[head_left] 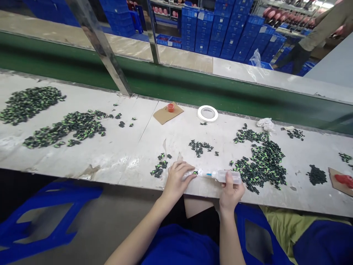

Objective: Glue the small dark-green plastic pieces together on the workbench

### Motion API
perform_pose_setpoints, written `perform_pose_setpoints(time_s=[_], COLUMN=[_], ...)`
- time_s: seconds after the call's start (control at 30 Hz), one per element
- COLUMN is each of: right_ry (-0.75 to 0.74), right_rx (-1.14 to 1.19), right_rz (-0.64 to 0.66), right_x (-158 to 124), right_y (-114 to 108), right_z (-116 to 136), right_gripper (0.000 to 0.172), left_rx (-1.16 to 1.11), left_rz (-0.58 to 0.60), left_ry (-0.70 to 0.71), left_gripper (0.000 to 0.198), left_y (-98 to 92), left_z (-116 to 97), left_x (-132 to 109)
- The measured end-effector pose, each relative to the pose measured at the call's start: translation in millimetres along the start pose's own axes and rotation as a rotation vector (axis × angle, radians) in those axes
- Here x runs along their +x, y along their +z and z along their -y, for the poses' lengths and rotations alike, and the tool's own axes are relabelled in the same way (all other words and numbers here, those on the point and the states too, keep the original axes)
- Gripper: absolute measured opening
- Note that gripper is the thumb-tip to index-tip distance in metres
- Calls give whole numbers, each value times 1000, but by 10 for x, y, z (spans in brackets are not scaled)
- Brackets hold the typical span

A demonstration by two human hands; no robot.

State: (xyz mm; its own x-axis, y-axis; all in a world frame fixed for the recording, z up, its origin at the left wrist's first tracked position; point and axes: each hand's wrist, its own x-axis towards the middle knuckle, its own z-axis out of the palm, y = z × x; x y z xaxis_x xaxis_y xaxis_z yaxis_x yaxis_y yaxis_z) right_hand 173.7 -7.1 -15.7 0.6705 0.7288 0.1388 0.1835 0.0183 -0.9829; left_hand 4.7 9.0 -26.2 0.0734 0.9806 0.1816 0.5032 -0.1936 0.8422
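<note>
Nearest: blue shirt (179, 248). Left hand (176, 178): fingers pinched nearly closed on one small green-and-black part (195, 172), near edge of the tabletop (129, 147). Right hand (232, 189): fingers wrapped around one clear bottle (224, 176), its one blue tip (209, 174) just beside the part. Looks mid-batch: one part in work, plenty loose; can't tell which are finished. Counts: one small cluster (159, 167) left of the left hand, one middle cluster (200, 147), one large right-hand pile (261, 162), two big left-side piles (31, 105); pieces uncountable. Beyond: one tape roll (208, 120), one red cup (170, 108) on cardboard (162, 117).
</note>
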Motion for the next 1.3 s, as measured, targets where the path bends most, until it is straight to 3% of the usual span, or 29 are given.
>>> perform_pose_setpoints(time_s=[0.2,0.43,1.3], right_ry=[-272,-380,-293], right_rx=[-233,-283,-254], right_rz=[36,91,121], right_x=[-120,-96,-59], right_y=[58,121,147], right_z=[46,108,60], right_gripper=[36,35,39], left_rx=[-32,-26,-9], left_rz=[-54,-82,-90], left_ry=[-16,-13,27], left_gripper=[11,9,10], left_y=[12,37,16], left_z=[34,37,15], left_x=[-26,-19,-17])
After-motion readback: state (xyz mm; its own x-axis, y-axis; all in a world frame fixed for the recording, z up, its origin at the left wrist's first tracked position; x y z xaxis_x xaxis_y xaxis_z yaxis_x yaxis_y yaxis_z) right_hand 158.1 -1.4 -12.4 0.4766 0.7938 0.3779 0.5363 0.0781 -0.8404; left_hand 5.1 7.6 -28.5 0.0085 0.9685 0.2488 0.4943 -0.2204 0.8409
